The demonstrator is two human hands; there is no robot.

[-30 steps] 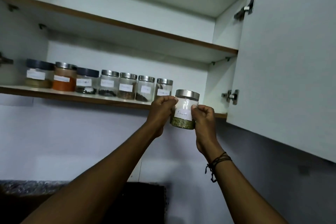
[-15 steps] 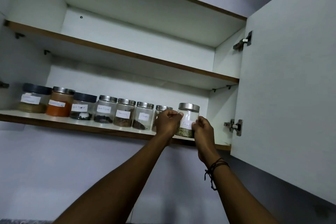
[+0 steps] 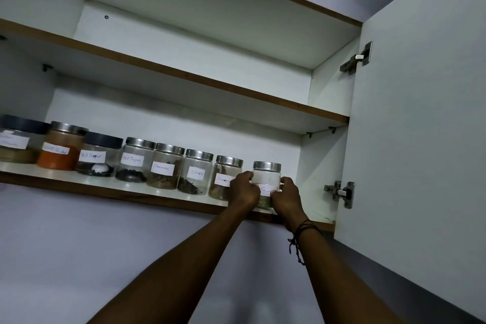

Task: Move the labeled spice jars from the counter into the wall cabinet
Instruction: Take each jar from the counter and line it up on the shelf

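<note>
Now, step in hand: the placing step, by my reading. Both hands were clamped on one jar at the right end of the row.
Jar held: a clear glass jar with a brushed metal lid, a white handwritten label and greenish seeds at the bottom, upright, at the front of the lower shelf of white board with a brown edge. Whether its base had fully settled on the board could not be told; the fingers hid the bottom.
Left hand: the left hand wrapped the jar's left side, covering part of the label of the neighbouring jar.
Right hand: the right hand, with a dark cord bracelet at the wrist, pressed the jar's right side, thumb across the label.
Left of the hands: a row of labelled jars, nearest a clear jar of brown bark pieces, then a clear jar marked Cloves, and more beyond.
Right of the hands: a bare stretch of shelf, then the white cabinet side wall and the open white door with its metal hinge.
Above the hands: an upper shelf, with nothing visible on it.
Next move, as judged: ease the jar down flat, nudge it in line just beside its neighbour with the label facing out, then release both hands without tipping it.
Remaining: whether more jars waited on the counter could not be seen.
</note>
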